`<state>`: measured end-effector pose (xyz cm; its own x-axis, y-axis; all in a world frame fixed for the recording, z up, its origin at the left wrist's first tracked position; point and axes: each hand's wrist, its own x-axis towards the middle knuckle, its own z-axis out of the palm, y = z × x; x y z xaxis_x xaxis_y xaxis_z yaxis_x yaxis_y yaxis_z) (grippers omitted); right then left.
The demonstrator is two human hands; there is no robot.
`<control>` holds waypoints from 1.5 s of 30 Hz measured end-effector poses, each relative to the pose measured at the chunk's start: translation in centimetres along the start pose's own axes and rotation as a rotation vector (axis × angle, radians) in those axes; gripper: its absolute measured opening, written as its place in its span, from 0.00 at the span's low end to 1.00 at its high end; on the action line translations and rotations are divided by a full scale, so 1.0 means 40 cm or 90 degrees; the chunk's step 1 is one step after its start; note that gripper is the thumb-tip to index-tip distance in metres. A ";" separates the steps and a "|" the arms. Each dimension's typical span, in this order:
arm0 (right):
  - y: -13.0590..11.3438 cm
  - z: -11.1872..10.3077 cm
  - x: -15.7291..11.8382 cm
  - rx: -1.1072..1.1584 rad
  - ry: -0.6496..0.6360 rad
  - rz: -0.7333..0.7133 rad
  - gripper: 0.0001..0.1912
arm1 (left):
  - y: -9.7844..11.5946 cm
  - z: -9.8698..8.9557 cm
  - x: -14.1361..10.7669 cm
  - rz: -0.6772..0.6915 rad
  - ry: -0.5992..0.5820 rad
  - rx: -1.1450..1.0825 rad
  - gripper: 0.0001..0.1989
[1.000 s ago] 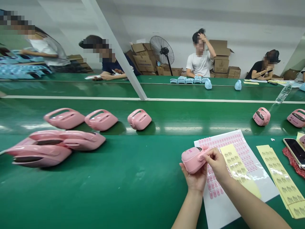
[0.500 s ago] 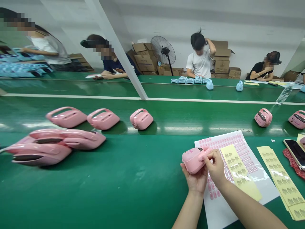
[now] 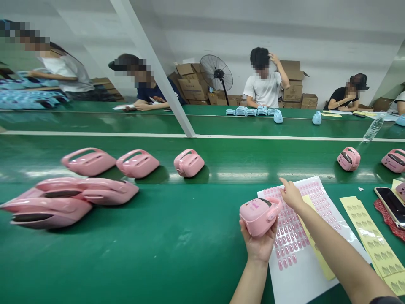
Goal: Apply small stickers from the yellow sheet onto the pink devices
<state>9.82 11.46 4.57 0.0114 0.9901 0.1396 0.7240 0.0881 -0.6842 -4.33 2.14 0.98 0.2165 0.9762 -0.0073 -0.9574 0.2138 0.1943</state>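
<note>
My left grip [image 3: 259, 247] cradles a pink case [image 3: 257, 217] from below at lower right of the frame's centre, fingers and thumb wrapped about its base, its looped handle toward the right. My right grip [image 3: 291, 194], holding nothing that I can make out, reaches past it with index finger extended and thumb apart, over the upper left edge of a white sheet [image 3: 294, 287] dotted with rows of pink stickers [image 3: 286, 241]. Whether something small clings to the fingertip, I cannot tell.

A yellow strip [image 3: 321, 257] lies on the sheet, partly beneath my forearm; more yellow strips [image 3: 363, 230] fan across the green desk [image 3: 177, 253] at lower right, near a phone [image 3: 392, 204] resting on a red cloth [image 3: 387, 221]. A cluster of pink cases [image 3: 52, 211] sits at the left of the frame, with three pink cases [image 3: 189, 164] lined up just above it and two pink cases [image 3: 348, 159] at the right edge area. Beyond, a clear bottle [image 3: 373, 128] stands tilted at upper right, and a person in a white shirt [image 3: 263, 90] sits behind light-blue parts [image 3: 251, 112], a black fan [image 3: 218, 72] nearby.
</note>
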 end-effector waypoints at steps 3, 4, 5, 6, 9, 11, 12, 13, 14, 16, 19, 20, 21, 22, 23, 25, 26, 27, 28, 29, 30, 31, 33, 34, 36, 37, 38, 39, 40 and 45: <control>0.018 0.015 0.032 0.020 -0.028 -0.039 0.12 | -0.006 0.001 0.001 -0.012 0.021 0.023 0.22; 0.022 0.019 0.035 0.031 -0.034 -0.050 0.10 | -0.008 0.001 0.001 -0.016 0.037 0.040 0.24; 0.026 0.022 0.035 0.044 -0.037 -0.058 0.09 | -0.011 0.001 0.001 -0.019 0.057 0.063 0.25; 0.030 0.023 0.034 0.058 -0.037 -0.061 0.08 | -0.014 0.003 0.001 -0.021 0.081 0.092 0.28; 0.035 0.006 0.029 0.107 -0.021 -0.045 0.06 | -0.025 0.019 -0.003 -0.009 0.134 0.224 0.37; 0.029 -0.025 0.020 0.143 -0.011 -0.027 0.04 | -0.033 0.039 -0.009 0.020 0.121 0.347 0.43; 0.022 -0.047 0.013 0.160 -0.012 -0.021 0.04 | -0.038 0.050 -0.013 0.040 0.103 0.416 0.46; 0.013 -0.072 0.004 0.177 -0.017 -0.018 0.05 | -0.043 0.060 -0.017 0.064 0.085 0.491 0.47; 0.001 -0.100 -0.009 0.196 -0.035 -0.020 0.05 | -0.047 0.068 -0.021 0.090 0.066 0.571 0.48; -0.029 -0.160 -0.040 0.231 -0.099 -0.036 0.05 | -0.052 0.076 -0.028 0.127 0.024 0.727 0.46; -0.076 -0.236 -0.096 0.217 -0.263 -0.078 0.02 | -0.055 0.068 -0.033 0.123 -0.071 0.880 0.43; -0.090 -0.253 -0.112 0.188 -0.294 -0.086 0.01 | -0.054 0.063 -0.033 0.118 -0.103 0.900 0.42; -0.101 -0.265 -0.127 0.155 -0.310 -0.090 0.01 | -0.054 0.058 -0.032 0.119 -0.129 0.909 0.42; -0.110 -0.272 -0.138 0.128 -0.317 -0.091 0.03 | -0.054 0.053 -0.032 0.125 -0.144 0.909 0.42; -0.116 -0.276 -0.147 0.108 -0.318 -0.089 0.04 | -0.053 0.050 -0.030 0.129 -0.150 0.901 0.41; -0.122 -0.274 -0.158 0.084 -0.310 -0.082 0.05 | -0.052 0.047 -0.029 0.124 -0.136 0.864 0.41; -0.122 -0.271 -0.161 0.076 -0.304 -0.078 0.05 | -0.052 0.047 -0.028 0.116 -0.123 0.841 0.41; -0.122 -0.268 -0.162 0.072 -0.298 -0.075 0.05 | -0.051 0.048 -0.028 0.109 -0.112 0.818 0.42; -0.121 -0.264 -0.164 0.069 -0.292 -0.073 0.05 | -0.051 0.048 -0.028 0.103 -0.107 0.801 0.42; -0.120 -0.261 -0.164 0.066 -0.287 -0.073 0.05 | -0.050 0.049 -0.027 0.103 -0.110 0.793 0.41; -0.120 -0.259 -0.165 0.063 -0.283 -0.075 0.05 | -0.050 0.049 -0.027 0.109 -0.120 0.795 0.41; -0.120 -0.257 -0.166 0.057 -0.280 -0.080 0.06 | -0.050 0.049 -0.027 0.119 -0.135 0.807 0.41; -0.123 -0.256 -0.170 0.042 -0.273 -0.093 0.07 | -0.051 0.048 -0.025 0.148 -0.171 0.848 0.42; -0.125 -0.256 -0.172 0.035 -0.267 -0.098 0.07 | -0.052 0.047 -0.025 0.161 -0.184 0.870 0.42; -0.130 -0.256 -0.176 0.021 -0.254 -0.102 0.07 | -0.053 0.047 -0.024 0.175 -0.194 0.891 0.42; -0.133 -0.256 -0.179 0.011 -0.248 -0.102 0.07 | -0.054 0.048 -0.023 0.176 -0.191 0.889 0.42; -0.135 -0.256 -0.181 0.000 -0.243 -0.102 0.07 | -0.054 0.049 -0.023 0.174 -0.185 0.880 0.42; -0.136 -0.256 -0.183 -0.011 -0.240 -0.104 0.08 | -0.055 0.049 -0.023 0.170 -0.178 0.869 0.41; -0.137 -0.256 -0.184 -0.022 -0.237 -0.109 0.08 | -0.055 0.050 -0.023 0.167 -0.173 0.861 0.41; -0.136 -0.263 -0.184 -0.041 -0.215 -0.151 0.08 | -0.054 0.045 -0.024 0.168 -0.185 0.899 0.43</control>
<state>13.07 2.55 14.78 -0.3792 0.9245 0.0382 0.7210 0.3211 -0.6141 -2.13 0.69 2.34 0.2616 0.9031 0.3406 -0.0327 -0.3444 0.9383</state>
